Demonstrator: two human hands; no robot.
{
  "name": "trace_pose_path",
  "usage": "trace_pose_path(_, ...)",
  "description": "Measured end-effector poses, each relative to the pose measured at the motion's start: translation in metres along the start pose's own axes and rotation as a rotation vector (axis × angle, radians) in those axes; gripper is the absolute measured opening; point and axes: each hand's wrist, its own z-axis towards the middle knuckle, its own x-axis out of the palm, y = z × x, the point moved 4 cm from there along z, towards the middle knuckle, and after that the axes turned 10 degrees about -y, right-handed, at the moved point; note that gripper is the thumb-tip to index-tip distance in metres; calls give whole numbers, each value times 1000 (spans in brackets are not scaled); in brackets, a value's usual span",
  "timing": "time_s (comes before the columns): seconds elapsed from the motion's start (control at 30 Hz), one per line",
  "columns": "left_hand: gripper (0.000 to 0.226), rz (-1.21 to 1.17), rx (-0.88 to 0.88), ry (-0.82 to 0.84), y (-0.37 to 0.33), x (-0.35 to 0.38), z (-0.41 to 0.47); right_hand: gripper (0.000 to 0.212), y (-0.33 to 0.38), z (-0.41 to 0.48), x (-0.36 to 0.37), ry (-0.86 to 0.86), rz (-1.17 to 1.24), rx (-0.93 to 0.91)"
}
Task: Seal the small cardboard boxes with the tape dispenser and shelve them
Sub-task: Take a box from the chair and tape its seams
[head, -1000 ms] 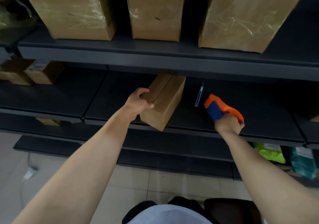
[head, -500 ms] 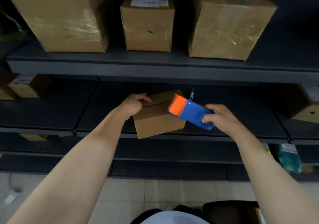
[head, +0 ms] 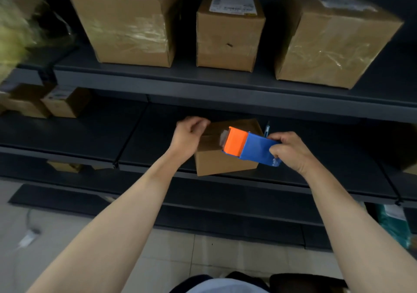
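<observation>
Small cardboard box (head: 216, 161) sits at the front edge of the dark middle shelf (head: 90, 139), its top flaps closed. The left hand (head: 187, 139) holds its upper left corner, fingers curled over the top edge. The right hand (head: 291, 150) grips the blue rear of the tape dispenser (head: 250, 147), fingers wrapped round it. The dispenser's orange front end lies over the box top; whether it touches cannot be told. A slim blue pen-like item (head: 267, 130) lies just behind the box. Two small boxes (head: 56, 103) stand far left on the same shelf. Three larger taped boxes (head: 128, 22) stand on the upper shelf (head: 203, 82).
</observation>
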Motion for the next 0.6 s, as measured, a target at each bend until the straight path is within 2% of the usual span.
trace_pose_path(0.17, 33, -182, -207, 242, -8, 15, -21, 16, 10, 10, 0, 19, -2, -42)
trace_pose_path(0.23, 38, -266, -293, 303, -5, 17, -26, 16, 13, 13, -2, 43, -39, -62)
trace_pose_path(0.3, 41, -283, -303, 327, -1, 20, -30, 21, 14, 17, -4, 67, -73, -78)
trace_pose_path(0.43, 24, -259, -310, 152, 4, 23, -31, 15, 14, 23, -9, 56, -88, -56)
trace_pose_path(0.5, 18, -245, -337, 64, 5, 26, -31, 27, 14, 27, -8, 11, -111, -63)
trace_pose_path(0.6, 16, -261, -379, 23, 1, 30, -26, 45, 18, 32, -8, -71, -240, -81)
